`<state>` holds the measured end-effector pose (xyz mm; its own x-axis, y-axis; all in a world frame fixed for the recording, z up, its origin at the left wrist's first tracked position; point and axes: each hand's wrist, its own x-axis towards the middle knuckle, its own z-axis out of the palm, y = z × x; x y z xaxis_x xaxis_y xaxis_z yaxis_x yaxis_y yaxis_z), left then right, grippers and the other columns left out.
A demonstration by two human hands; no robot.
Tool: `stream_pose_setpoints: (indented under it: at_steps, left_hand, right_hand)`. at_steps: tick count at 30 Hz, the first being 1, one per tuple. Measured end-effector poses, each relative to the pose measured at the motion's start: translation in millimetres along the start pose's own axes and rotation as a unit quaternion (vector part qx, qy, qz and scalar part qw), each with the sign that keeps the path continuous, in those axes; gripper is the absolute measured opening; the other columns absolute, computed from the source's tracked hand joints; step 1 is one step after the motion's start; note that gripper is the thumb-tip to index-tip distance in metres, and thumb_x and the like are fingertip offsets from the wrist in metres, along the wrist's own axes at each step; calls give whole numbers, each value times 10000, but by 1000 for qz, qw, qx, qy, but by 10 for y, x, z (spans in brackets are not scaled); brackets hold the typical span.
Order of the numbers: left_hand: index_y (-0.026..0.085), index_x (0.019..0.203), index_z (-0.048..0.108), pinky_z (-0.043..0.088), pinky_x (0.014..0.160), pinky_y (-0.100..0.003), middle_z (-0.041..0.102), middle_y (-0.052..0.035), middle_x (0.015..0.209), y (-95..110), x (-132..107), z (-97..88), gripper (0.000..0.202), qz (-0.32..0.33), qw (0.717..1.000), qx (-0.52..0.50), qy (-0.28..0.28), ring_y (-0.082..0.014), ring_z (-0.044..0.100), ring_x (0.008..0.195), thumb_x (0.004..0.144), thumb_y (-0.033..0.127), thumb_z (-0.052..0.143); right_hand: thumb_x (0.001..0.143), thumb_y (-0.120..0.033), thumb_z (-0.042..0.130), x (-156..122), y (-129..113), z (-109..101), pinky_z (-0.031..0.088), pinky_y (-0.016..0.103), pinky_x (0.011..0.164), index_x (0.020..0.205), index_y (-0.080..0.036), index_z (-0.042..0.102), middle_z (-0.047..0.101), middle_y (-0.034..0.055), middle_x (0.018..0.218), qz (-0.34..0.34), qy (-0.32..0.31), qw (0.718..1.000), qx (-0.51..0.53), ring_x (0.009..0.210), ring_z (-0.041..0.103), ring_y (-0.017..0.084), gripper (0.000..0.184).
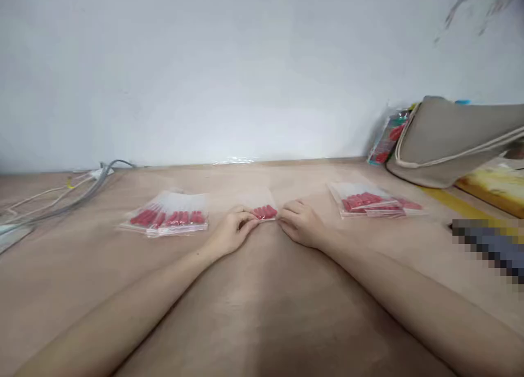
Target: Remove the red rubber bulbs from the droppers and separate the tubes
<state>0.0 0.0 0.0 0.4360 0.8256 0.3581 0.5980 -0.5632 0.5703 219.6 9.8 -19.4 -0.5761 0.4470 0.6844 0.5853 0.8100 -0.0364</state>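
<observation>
A small clear plastic bag [265, 212] with several red, finger-shaped pieces inside lies on the table between my hands. My left hand [236, 228] pinches the bag's near left corner between thumb and fingers. At its near right corner, the curled fingers of my right hand [301, 222] are closed on the edge. A pile of similar bags [174, 216] with red pieces spreads out to the left of my left hand. Beyond my right hand lies another overlapping pile of such bags [368, 201]. What the red pieces are, I cannot tell.
Cables [82, 189] run along the table's left side. At the back right, a grey-beige fabric item [446, 139] with pale piping leans beside a colourful plastic packet [388, 137]. A yellow strip [454, 205] and a blurred-out dark object [491, 246] lie at the right. The wall [245, 77] closes off the back.
</observation>
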Motion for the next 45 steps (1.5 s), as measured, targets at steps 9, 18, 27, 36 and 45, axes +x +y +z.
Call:
stream_pose_setpoints:
  at_steps: [9, 18, 27, 36, 45]
  left_hand:
    - [188, 696, 676, 493, 709, -300, 623, -29, 880, -27, 18, 33, 37, -50, 997, -54, 12, -163, 591, 806, 712, 177, 645]
    - [213, 781, 691, 472, 822, -366, 624, -44, 1006, 2, 58, 128, 106, -6, 1000, -13, 13, -201, 569, 953, 765, 269, 603]
    - [192, 699, 665, 465, 838, -355, 654, -40, 935, 31, 148, 228, 48, -8, 998, -54, 25, -185, 594, 900, 727, 216, 636]
    - [185, 710, 643, 476, 784, -308, 651, -30, 900, 59, 92, 247, 83, 24, 996, -74, 32, -157, 603, 841, 754, 251, 619]
    - [184, 814, 651, 457, 868, -318, 636, -49, 1006, 92, 175, 303, 113, 66, 997, -45, 12, -166, 583, 958, 792, 197, 542]
  right_hand:
    - [828, -153, 472, -9, -2, 14, 358, 283, 734, 769, -184, 604, 622, 21, 733, -4, 1, 1000, 4, 726, 552, 125, 148]
    - [846, -177, 474, -21, 13, 18, 350, 281, 725, 772, -178, 607, 633, 17, 714, -6, 5, 1000, -1, 704, 548, 118, 151]
    - [835, -178, 497, -16, -6, 11, 333, 289, 740, 784, -206, 640, 649, 5, 770, -36, 16, 999, -17, 749, 531, 122, 155]
    - [838, -193, 493, 11, -44, -3, 299, 315, 739, 714, -215, 641, 639, -5, 703, -49, 48, 993, -98, 721, 500, 129, 194]
    - [855, -170, 452, 24, -48, 28, 287, 313, 727, 719, -175, 601, 639, 27, 751, -24, 5, 995, -95, 744, 496, 141, 202]
